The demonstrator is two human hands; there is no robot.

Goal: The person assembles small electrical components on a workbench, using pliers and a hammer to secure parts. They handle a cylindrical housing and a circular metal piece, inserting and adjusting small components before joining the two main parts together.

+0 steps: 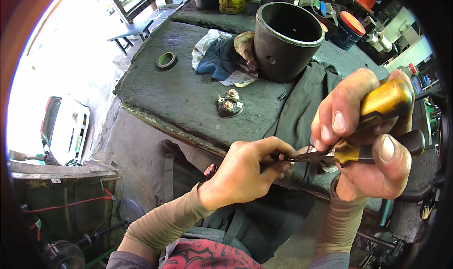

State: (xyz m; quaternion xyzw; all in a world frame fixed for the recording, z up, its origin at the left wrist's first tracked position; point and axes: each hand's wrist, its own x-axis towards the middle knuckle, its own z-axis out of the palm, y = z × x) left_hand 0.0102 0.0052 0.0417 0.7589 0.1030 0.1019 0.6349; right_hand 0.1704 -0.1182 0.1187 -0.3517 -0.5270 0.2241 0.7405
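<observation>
Head view: nearest, the right hand (344, 108) is closed around yellow-and-black pliers (347, 154), whose handles are spread within the grasp. The long axis of the pliers runs nearly crosswise to the body, with the nose pointed leftward at the left hand (245, 174) and the handles away to the right. There, a small dark part (275, 157) is pinched between thumb and forefinger, above the near edge of the worktop (174, 94). It is mostly hidden, so its own long axis cannot be told — nor whether the pliers' jaws are clamped on it.

For good work, the part should be kept steady close to the nose, the handles squeezed gradually, and the fingertips kept clear of the bite — a slip there could nip skin.

Farther off, a round terminal cap (230, 104) is set on the worktop, two copper-coloured studs upward. Beyond it, a crumpled rag (219, 57) is lodged beside a dark, open-topped cylinder (283, 47).
</observation>
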